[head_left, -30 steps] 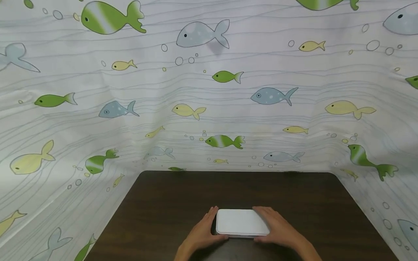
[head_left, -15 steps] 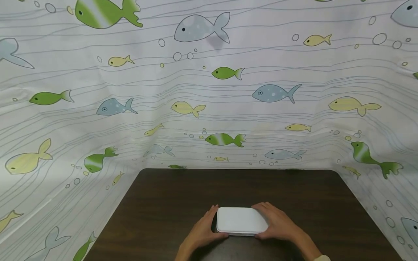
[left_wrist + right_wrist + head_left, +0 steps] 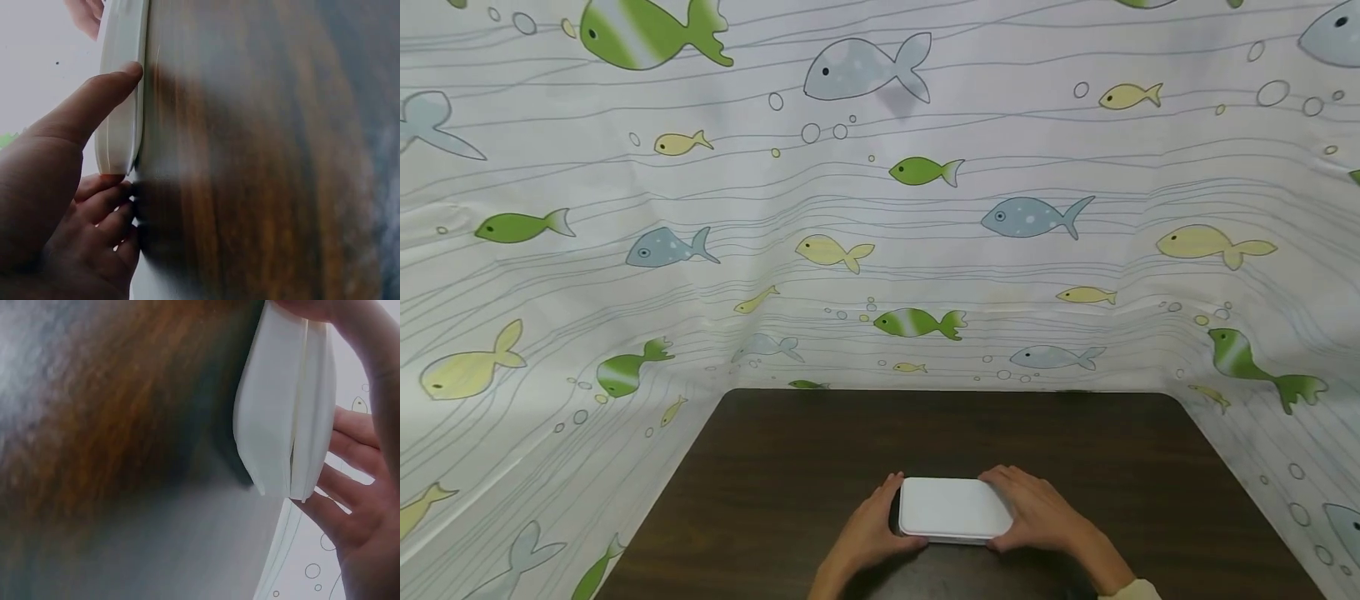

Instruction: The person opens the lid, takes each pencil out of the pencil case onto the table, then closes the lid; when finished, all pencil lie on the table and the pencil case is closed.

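The left hand (image 3: pixel 868 529) and right hand (image 3: pixel 1041 512) hold opposite ends of a flat, white lidded box (image 3: pixel 955 507), midway between the side edges of a dark wood-grain bench (image 3: pixel 790 450), well apart from its far edge.

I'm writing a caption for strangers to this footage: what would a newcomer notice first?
Probably the white box, bright against the dark table low in the head view, with the left hand at its left end and the right hand at its right. Next, likely the sheet printed with green, blue and yellow fish, behind and on both sides of the table.
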The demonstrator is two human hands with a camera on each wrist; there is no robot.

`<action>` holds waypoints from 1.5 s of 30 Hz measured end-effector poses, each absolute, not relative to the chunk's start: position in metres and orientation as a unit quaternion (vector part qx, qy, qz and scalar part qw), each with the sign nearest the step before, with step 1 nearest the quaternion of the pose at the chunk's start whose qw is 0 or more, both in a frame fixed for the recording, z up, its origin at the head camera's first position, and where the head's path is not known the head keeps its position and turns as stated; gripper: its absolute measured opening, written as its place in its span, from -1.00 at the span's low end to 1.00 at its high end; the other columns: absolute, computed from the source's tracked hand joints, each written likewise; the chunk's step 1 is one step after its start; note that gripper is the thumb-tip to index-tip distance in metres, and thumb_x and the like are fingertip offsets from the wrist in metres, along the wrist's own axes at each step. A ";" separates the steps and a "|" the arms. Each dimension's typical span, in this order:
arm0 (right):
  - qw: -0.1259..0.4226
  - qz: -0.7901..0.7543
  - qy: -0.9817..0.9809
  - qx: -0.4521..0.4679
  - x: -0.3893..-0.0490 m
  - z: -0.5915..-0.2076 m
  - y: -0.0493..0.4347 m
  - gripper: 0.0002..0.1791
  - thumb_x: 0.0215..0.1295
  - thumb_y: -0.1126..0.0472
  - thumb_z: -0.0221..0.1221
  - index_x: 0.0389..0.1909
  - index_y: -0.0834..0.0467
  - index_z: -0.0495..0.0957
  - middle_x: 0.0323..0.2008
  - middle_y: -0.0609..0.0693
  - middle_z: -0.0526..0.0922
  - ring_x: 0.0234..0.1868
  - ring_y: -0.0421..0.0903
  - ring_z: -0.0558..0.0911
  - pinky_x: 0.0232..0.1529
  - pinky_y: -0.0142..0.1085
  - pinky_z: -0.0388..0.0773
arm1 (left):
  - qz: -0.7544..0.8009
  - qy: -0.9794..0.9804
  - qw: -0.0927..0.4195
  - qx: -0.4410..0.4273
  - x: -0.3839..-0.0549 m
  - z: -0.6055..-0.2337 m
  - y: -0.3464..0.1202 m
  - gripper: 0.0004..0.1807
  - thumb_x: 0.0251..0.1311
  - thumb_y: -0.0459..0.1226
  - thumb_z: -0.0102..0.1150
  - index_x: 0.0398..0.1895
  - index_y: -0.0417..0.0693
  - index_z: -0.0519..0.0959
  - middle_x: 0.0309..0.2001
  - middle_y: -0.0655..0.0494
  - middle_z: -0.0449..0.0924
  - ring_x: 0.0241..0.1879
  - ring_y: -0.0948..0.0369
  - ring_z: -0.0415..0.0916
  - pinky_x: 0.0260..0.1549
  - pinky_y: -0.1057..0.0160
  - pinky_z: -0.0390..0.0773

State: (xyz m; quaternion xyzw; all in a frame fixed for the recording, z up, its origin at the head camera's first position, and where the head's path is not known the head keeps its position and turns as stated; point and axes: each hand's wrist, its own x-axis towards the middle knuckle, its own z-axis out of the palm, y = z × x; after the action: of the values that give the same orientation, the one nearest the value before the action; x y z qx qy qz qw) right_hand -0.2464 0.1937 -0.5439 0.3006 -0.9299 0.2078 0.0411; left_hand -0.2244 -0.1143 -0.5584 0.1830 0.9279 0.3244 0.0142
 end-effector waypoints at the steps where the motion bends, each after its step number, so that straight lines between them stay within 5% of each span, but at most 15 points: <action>1: 0.038 0.206 -0.931 0.300 -0.246 -0.544 0.194 0.00 -0.24 -0.43 0.41 0.20 0.09 0.48 0.08 -0.14 0.50 0.03 -0.12 0.50 -0.15 0.00 0.54 | 0.328 0.927 0.014 0.182 -0.224 -0.558 -0.114 0.13 -0.14 0.19 0.48 0.45 -0.15 0.22 0.41 -0.22 0.23 0.27 -0.27 0.29 0.12 -0.29 0.34; 7: -0.009 0.217 -0.930 0.298 -0.241 -0.544 0.196 0.08 -0.15 -0.43 0.38 0.34 0.12 0.36 0.22 -0.07 0.43 0.16 -0.07 0.44 0.06 0.03 0.49 | 0.336 0.923 0.003 0.185 -0.221 -0.561 -0.114 0.13 -0.18 0.16 0.52 0.43 -0.19 0.24 0.38 -0.28 0.25 0.24 -0.31 0.31 0.09 -0.31 0.36; 12: 0.021 0.213 -0.924 0.317 -0.228 -0.548 0.204 0.04 -0.08 -0.32 0.42 0.38 0.12 0.32 0.32 0.00 0.37 0.28 -0.01 0.36 0.15 0.09 0.41 | 0.344 0.920 0.012 0.186 -0.220 -0.564 -0.114 0.15 -0.20 0.18 0.52 0.43 -0.17 0.23 0.39 -0.27 0.24 0.24 -0.32 0.30 0.09 -0.32 0.35; 17: 0.064 0.209 -0.921 0.322 -0.225 -0.549 0.209 -0.14 -0.06 -0.17 0.48 0.29 -0.01 0.42 0.30 -0.04 0.41 0.24 -0.06 0.41 0.07 0.01 0.50 | 0.344 0.921 0.006 0.180 -0.223 -0.564 -0.117 0.15 -0.21 0.17 0.54 0.43 -0.16 0.24 0.39 -0.26 0.24 0.25 -0.33 0.29 0.09 -0.31 0.35; 28: 0.120 0.278 -0.894 0.329 -0.222 -0.541 0.215 -0.41 0.05 -0.18 0.40 0.10 -0.05 0.57 0.17 -0.06 0.57 0.13 -0.04 0.58 -0.05 -0.05 0.60 | 0.353 0.919 0.021 0.174 -0.223 -0.564 -0.118 0.15 -0.21 0.14 0.54 0.45 -0.14 0.22 0.39 -0.26 0.23 0.27 -0.31 0.26 0.10 -0.33 0.33; 37: 0.247 0.212 -0.862 0.388 -0.204 -0.536 0.211 -0.51 -0.20 0.23 0.56 -0.14 -0.04 0.69 -0.07 -0.19 0.68 -0.10 -0.18 0.67 -0.22 -0.29 0.65 | 0.357 0.916 0.021 0.182 -0.224 -0.561 -0.118 0.16 -0.20 0.15 0.54 0.45 -0.16 0.21 0.40 -0.25 0.23 0.28 -0.32 0.25 0.12 -0.30 0.33; 41: 0.288 0.233 -0.845 0.387 -0.210 -0.525 0.210 -0.50 -0.23 0.30 0.56 -0.14 -0.01 0.71 -0.17 -0.23 0.70 -0.21 -0.26 0.69 -0.27 -0.46 0.60 | 0.362 0.914 0.024 0.182 -0.223 -0.561 -0.120 0.17 -0.20 0.14 0.55 0.46 -0.16 0.19 0.40 -0.26 0.22 0.29 -0.32 0.23 0.12 -0.31 0.32; 45: 0.281 0.289 -0.850 0.339 -0.233 -0.513 0.210 -0.60 -0.11 0.29 0.53 -0.17 -0.02 0.73 -0.22 -0.27 0.71 -0.27 -0.30 0.68 -0.33 -0.42 0.61 | 0.362 0.915 0.028 0.177 -0.225 -0.562 -0.121 0.14 -0.20 0.16 0.53 0.45 -0.06 0.22 0.41 -0.24 0.20 0.31 -0.28 0.23 0.14 -0.29 0.31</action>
State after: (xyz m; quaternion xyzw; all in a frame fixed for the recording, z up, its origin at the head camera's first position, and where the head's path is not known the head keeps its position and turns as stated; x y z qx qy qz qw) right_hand -0.2329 0.2097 -0.5125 0.3390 -0.8499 0.2894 0.2812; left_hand -0.2247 -0.1212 -0.5623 0.1774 0.9147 0.3619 0.0283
